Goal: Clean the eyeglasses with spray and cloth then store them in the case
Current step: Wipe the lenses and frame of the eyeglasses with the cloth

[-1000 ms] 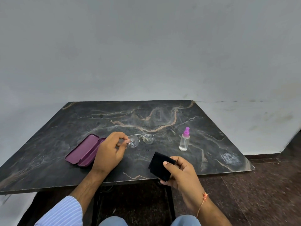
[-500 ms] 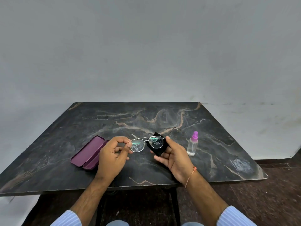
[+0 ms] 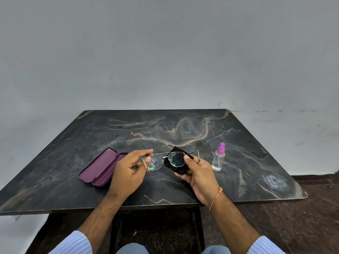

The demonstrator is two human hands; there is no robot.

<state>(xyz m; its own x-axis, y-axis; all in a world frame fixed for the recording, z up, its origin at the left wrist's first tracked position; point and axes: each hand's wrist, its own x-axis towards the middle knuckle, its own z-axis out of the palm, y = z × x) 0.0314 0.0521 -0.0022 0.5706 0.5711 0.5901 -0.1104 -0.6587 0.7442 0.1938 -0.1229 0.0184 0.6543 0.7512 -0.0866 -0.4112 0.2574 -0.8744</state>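
Eyeglasses: thin metal frame, clear lenses, temples unfolded. We hold them above the near middle of the table, off its surface, lenses facing us. The left lens shows wet speckles.

Left hand: our thumb and forefinger pinch the frame at its left corner, where the temple meets the lens; the remaining fingers curl loosely beneath.

Right hand: our thumb presses on the front of the right lens, and the fingers behind it grip the cloth against the back of that lens. The right temple sticks up past the knuckles. An orange thread circles the wrist.

Cloth: black, square, held behind the right lens, its corners showing above and below the lens.

Case: maroon, hard-shelled, lying open on the table just left of our left hand.

Spray bottle: clear body, pink nozzle, standing upright on the table just right of our right hand, apart from it.

Sleeves: light blue, striped, at the lower edge.
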